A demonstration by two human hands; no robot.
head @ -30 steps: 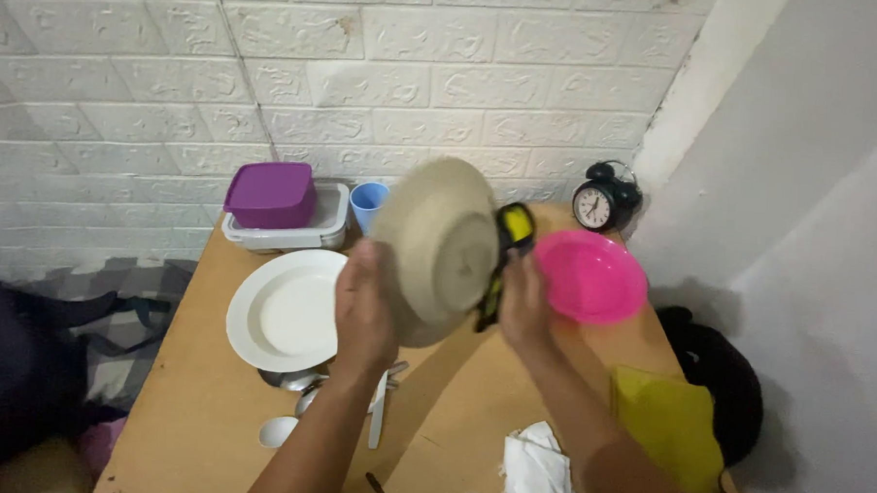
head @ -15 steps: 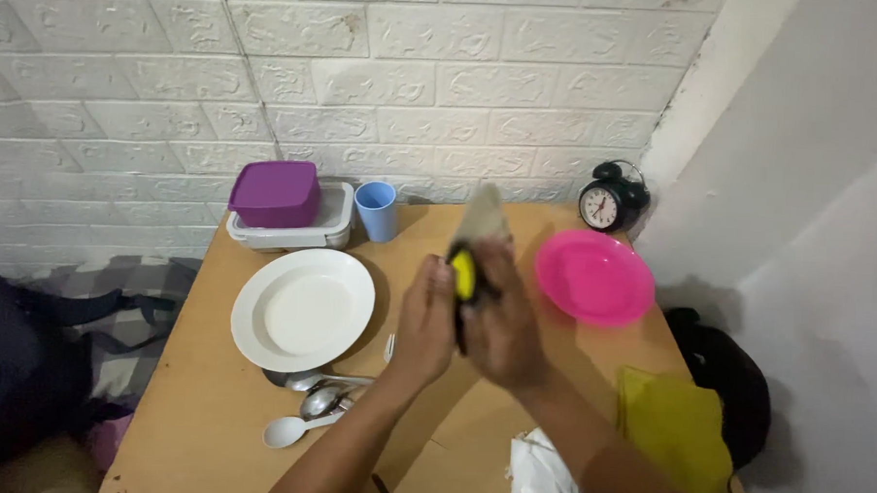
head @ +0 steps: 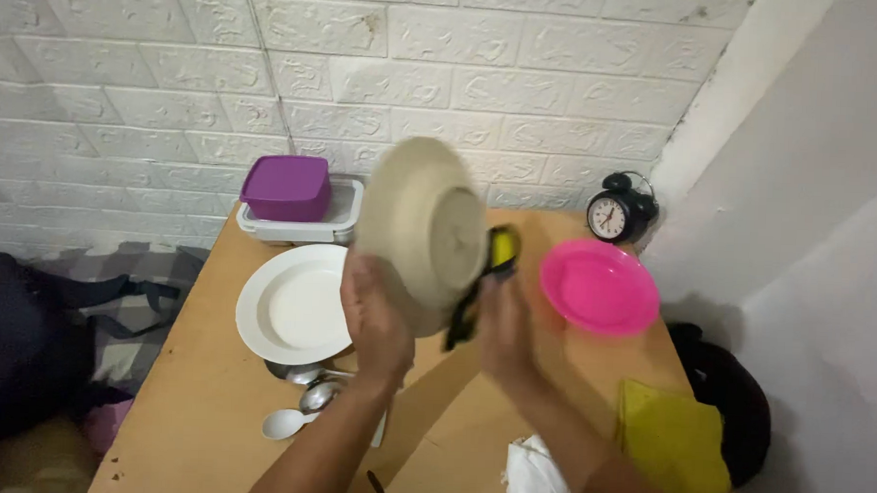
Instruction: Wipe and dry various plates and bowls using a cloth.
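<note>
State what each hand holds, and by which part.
Left hand grips the beige bowl at its lower rim, underside toward the camera. Right hand holds a yellow-and-black scrubber against it.

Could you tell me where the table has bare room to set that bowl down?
Bare wood lies left of the white plate toward the table edge, and between the spoons and yellow cloth. The back, with containers, clock and pink plate, is crowded.
</note>
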